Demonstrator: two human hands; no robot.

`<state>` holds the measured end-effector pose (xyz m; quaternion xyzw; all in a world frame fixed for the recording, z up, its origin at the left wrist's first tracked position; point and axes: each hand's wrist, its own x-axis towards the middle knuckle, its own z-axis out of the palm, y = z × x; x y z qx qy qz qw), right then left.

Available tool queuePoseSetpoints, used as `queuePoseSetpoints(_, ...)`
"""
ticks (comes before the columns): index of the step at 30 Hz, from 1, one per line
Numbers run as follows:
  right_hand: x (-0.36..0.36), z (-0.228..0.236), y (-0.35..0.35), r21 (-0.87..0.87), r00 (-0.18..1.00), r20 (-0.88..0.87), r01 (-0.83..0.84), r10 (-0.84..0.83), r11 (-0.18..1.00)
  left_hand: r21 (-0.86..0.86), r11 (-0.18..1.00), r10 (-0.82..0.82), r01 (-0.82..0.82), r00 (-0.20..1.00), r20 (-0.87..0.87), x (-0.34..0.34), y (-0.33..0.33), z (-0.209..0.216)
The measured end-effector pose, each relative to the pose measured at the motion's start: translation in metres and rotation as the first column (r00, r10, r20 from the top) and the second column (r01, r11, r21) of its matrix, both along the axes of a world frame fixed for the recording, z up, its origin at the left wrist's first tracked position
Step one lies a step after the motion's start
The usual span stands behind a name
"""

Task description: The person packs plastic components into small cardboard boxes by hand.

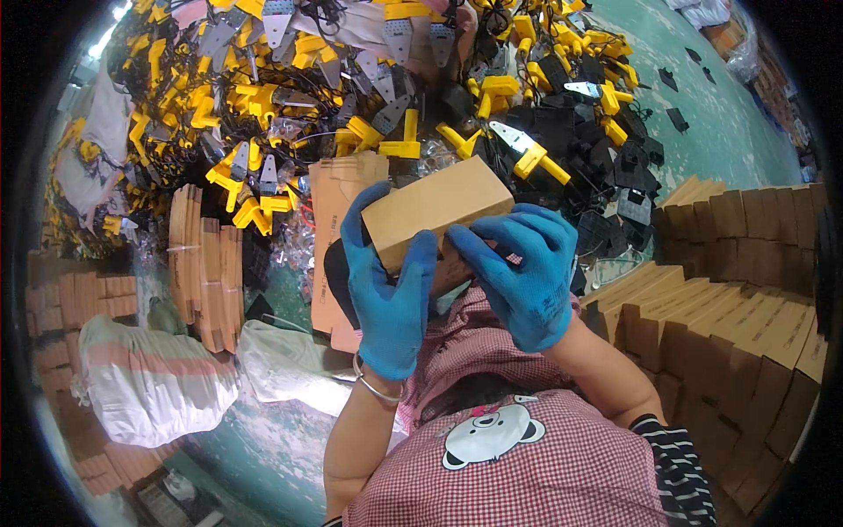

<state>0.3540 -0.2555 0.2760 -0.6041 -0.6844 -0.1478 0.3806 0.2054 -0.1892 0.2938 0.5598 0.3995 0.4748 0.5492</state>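
A small closed cardboard box (pixel 443 204) is held in front of me, tilted up at its right end. My left hand (pixel 386 294), in a blue glove, grips its left end, with the thumb on the near side and the fingers along the far left edge. The blue-gloved right hand (pixel 527 272) is curled at the near right edge of the box, thumb and fingertips pressed against it. Beneath the box, beside my left hand, flat folded cartons (pixel 332 246) stand in a stack. What lies under the box is partly hidden.
Beyond my hands spreads a large heap of yellow-handled tools (pixel 399 147) with grey metal plates and cords. Black stand-like parts (pixel 606 167) lie to its right. Rows of cardboard boxes (pixel 702 316) stand at my right. Carton bundles (pixel 206 263) and a white sack (pixel 154 386) are at left.
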Motion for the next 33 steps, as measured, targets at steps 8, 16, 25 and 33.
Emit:
queuePoseSetpoints(8, -0.006, 0.021, 0.009, -0.148, 0.997, -0.072, 0.004, -0.015, 0.989, 0.114, 0.993, 0.017, -0.012, 0.999, -0.041, -0.013, -0.002, -0.014)
queuePoseSetpoints(16, -0.003, 0.025, 0.020, -0.043, 0.944, -0.036, -0.331, 0.329, 0.943, 0.131, 0.990, 0.075, -0.042, 0.965, -0.251, -0.045, -0.032, -0.016)
queuePoseSetpoints(25, -0.020, 0.024, -0.001, -0.110, 0.846, -0.130, -0.531, 0.518, 0.840, 0.598, 0.799, 0.489, -0.057, 0.640, -0.593, -0.093, -0.069, -0.036)
queuePoseSetpoints(33, 0.008, 0.026, 0.022, -0.127, 0.880, -0.178, -0.464, 0.440, 0.877, 0.535, 0.843, 0.201, 0.051, 0.893, -0.402, -0.085, -0.014, -0.036)
